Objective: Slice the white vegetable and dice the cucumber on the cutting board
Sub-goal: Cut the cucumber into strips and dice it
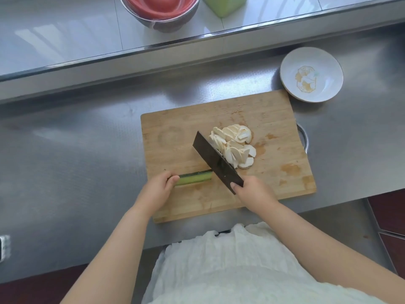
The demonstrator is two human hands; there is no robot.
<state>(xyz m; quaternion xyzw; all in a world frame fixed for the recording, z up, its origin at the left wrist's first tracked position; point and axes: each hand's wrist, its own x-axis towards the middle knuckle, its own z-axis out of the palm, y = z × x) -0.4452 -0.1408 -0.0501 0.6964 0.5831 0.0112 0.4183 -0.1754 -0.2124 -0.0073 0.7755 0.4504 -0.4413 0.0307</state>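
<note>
Holding a cleaver by its handle, the right hand has its grip closed around it, thumb lying near the base of the dark blade. Blade slants up and away to the left from that grip, its edge down on the cutting board. Just right of the blade, touching its flat side, sits a heap of white vegetable slices, overlapping, all on the board beyond the right grip. Left hand grips one end of a cucumber strip, fingers curled over it, so this grip is narrow and holding the cucumber. The strip runs rightward from the left grip, lying flat on the board, with its far end reaching the cleaver blade. Green skin faces away, pale flesh faces the person. Cannot tell whether the blade is already in the cucumber or only touching it. Both grips are near the front edge of the board, cucumber between them. Board rests on a steel counter. Beyond the right grip and off the far right corner of the board is a small white plate with a gold pattern, just beside the board. On a raised ledge well beyond both grips stands a metal bowl with red inside, and next to it a green container, both cut by the frame edge. White garment shows below the arms.
</note>
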